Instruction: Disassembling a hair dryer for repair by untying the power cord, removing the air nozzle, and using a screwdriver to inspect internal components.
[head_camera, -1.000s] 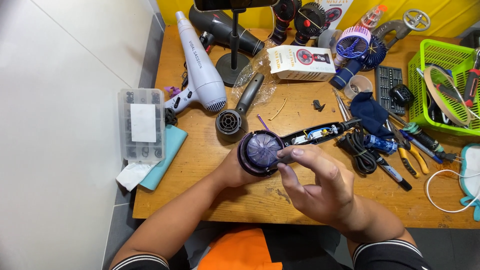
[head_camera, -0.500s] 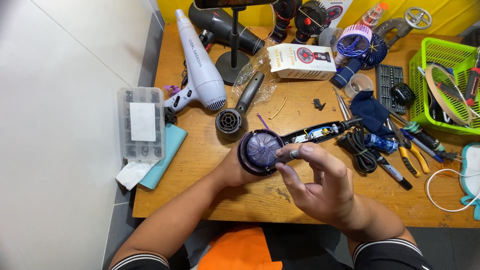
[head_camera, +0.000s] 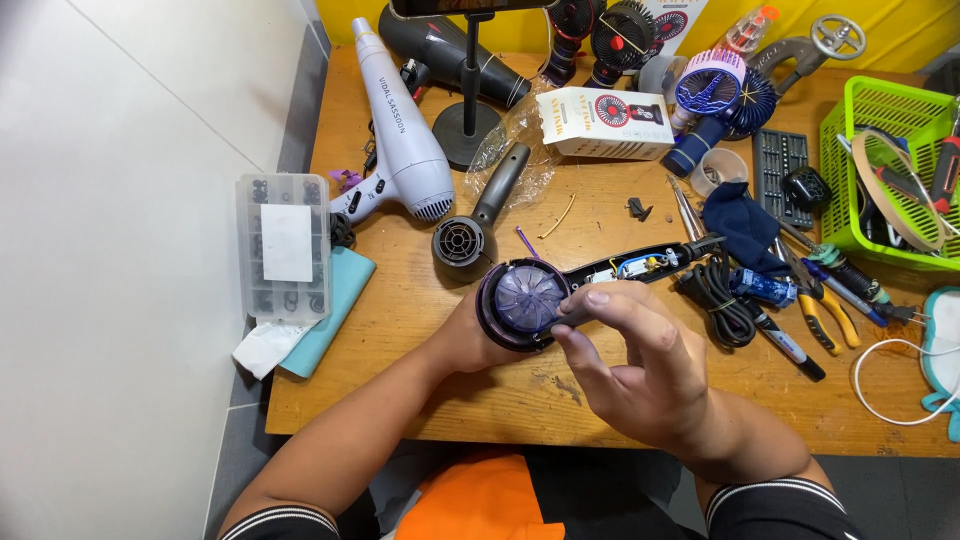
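My left hand (head_camera: 462, 338) grips a dark opened hair dryer (head_camera: 525, 300) from below, its round purple fan end facing up. The dryer's open handle (head_camera: 640, 266), with wiring showing, points right and rests on the wooden table (head_camera: 400, 330). My right hand (head_camera: 630, 365) is over the dryer's neck, fingers curled, thumb and fingertips touching the body just right of the purple fan. Whether a small part is pinched between those fingers cannot be seen.
A white hair dryer (head_camera: 400, 140) and a grey one (head_camera: 470, 225) lie behind. A clear parts box (head_camera: 285, 245) sits at the left edge. Pliers, screwdrivers and a black cord (head_camera: 720, 295) lie right, near a green basket (head_camera: 885, 170). Small fans (head_camera: 715, 95) stand at the back.
My right hand's fingers have closed in slightly onto the dryer's neck beside the fan. The left hand and dryer stay in place.
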